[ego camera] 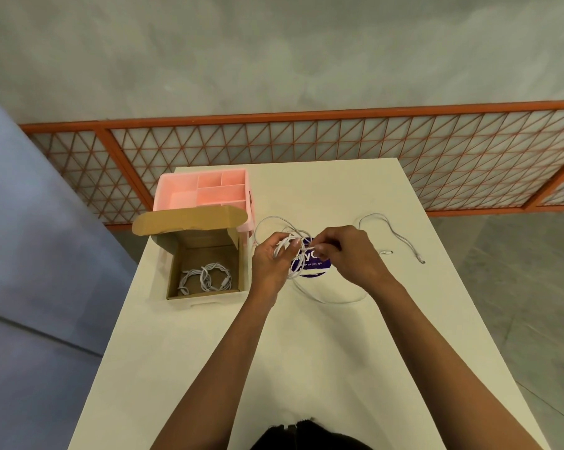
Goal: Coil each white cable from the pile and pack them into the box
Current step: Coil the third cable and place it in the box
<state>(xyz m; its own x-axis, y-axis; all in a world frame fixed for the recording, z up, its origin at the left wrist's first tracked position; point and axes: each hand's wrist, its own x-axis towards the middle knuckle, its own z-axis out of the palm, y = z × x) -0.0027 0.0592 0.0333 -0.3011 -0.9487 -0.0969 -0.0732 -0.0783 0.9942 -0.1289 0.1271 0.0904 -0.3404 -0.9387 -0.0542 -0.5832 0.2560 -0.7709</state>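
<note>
My left hand [269, 261] holds a partly wound white cable coil [288, 246] above the middle of the white table [209, 352]. My right hand [349, 254] pinches a strand of that same cable just right of the coil. The cable's loose tail [326, 298] loops on the table below my hands. A second white cable [400, 237] lies uncoiled to the right. The open cardboard box [177, 274] stands left of my hands, with coiled white cables [204, 277] on its floor.
A pink divided organiser [177, 193] stands behind the box at the table's far left. A round purple sticker [311, 263] lies under my hands. An orange lattice panel [339, 147] runs beyond the table's far edge.
</note>
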